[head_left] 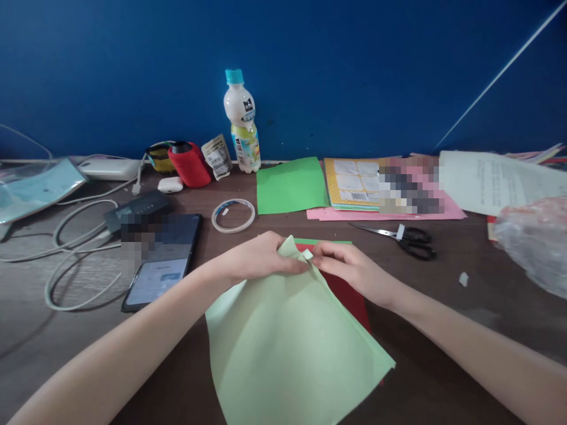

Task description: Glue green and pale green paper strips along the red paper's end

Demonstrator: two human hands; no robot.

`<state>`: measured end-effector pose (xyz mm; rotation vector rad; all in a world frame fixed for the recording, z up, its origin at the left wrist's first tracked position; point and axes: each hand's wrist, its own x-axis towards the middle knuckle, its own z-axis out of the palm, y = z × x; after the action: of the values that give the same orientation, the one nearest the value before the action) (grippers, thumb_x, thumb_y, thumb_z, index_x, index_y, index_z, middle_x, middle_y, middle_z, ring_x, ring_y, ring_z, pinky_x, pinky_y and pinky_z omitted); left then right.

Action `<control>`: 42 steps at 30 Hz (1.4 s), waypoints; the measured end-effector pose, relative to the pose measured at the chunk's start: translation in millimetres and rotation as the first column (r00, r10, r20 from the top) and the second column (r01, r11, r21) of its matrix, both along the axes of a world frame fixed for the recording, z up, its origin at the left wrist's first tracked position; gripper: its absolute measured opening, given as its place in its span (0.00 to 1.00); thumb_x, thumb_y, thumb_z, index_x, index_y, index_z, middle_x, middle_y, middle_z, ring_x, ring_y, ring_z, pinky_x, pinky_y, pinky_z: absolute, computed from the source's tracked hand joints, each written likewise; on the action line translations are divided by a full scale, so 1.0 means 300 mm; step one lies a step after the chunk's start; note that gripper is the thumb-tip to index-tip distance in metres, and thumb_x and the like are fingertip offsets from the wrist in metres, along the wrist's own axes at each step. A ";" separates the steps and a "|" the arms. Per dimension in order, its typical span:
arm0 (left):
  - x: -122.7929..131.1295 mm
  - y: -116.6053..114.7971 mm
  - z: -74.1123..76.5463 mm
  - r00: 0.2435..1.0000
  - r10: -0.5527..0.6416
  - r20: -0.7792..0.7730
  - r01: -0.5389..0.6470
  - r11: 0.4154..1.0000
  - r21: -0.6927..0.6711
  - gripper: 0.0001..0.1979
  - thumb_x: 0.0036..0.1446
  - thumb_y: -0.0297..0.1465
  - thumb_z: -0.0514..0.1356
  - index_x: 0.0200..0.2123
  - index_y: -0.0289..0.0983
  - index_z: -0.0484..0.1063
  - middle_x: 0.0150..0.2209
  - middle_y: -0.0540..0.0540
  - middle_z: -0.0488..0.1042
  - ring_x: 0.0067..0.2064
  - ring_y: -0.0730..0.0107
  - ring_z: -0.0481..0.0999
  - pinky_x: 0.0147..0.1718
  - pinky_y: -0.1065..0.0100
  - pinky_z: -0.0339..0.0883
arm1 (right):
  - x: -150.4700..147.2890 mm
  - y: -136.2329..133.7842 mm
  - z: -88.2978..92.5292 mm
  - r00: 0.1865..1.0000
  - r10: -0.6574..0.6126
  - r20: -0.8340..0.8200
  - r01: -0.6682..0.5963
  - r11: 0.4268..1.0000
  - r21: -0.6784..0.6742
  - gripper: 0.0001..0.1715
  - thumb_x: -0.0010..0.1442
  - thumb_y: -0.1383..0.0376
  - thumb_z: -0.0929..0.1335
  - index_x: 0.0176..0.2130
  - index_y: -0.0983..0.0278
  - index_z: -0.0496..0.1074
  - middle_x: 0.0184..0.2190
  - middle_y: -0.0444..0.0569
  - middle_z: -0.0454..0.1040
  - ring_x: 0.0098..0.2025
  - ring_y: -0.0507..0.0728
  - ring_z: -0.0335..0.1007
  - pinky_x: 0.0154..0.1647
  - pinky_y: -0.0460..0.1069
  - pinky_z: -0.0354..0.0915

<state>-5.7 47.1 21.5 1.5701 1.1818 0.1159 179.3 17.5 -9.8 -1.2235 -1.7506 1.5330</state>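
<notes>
A large sheet of light green paper [287, 342], bent and raised off the table, fills the lower middle of the view. My left hand [261, 260] is closed on its upper edge, thumb on the near face and fingers hidden behind. At the same corner, the closed fingertips of my right hand [349, 265] meet a small pale tab [306, 255]; whether the tab is part of the sheet I cannot tell. Partly covered by the sheet lies red paper [348, 295], with a darker green strip showing at its far edge.
Black-handled scissors [405, 237] lie right of my hands, a roll of tape [233, 216] left. A phone [170, 260] and cables are farther left. Behind stand a drink bottle [243, 127], green paper [290, 186] and a yellow packet [352, 180]. Crumpled plastic [538, 242] sits at right.
</notes>
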 end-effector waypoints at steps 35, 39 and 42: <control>-0.021 0.019 -0.019 0.997 0.068 0.025 -0.069 0.997 0.042 0.14 0.45 0.39 0.61 0.31 0.35 0.74 0.31 0.45 0.77 0.30 0.64 0.76 0.25 0.70 0.67 | 0.015 0.021 -0.033 1.000 -0.021 0.009 0.021 0.997 0.075 0.10 0.56 0.63 0.62 0.25 0.64 0.60 0.23 0.41 0.59 0.28 0.50 0.55 0.30 0.47 0.52; -0.023 0.019 -0.007 0.996 0.075 0.039 -0.077 0.996 0.049 0.11 0.45 0.37 0.61 0.30 0.36 0.74 0.29 0.48 0.77 0.28 0.67 0.75 0.24 0.71 0.67 | 0.014 0.020 -0.024 0.999 -0.036 -0.018 0.037 0.997 0.060 0.12 0.56 0.62 0.62 0.24 0.63 0.59 0.23 0.40 0.58 0.28 0.50 0.55 0.30 0.47 0.53; -0.022 0.018 -0.002 0.996 0.087 0.032 -0.089 0.994 0.069 0.11 0.45 0.37 0.61 0.29 0.36 0.74 0.28 0.49 0.77 0.27 0.68 0.75 0.23 0.72 0.67 | 0.014 0.014 -0.015 0.995 0.007 -0.097 -0.008 1.000 -0.012 0.11 0.57 0.60 0.63 0.27 0.64 0.62 0.26 0.43 0.64 0.31 0.52 0.61 0.32 0.47 0.56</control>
<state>-12.4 52.5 20.8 1.5727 1.2363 0.2403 183.5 21.8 -14.2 -1.1299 -1.6873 1.5823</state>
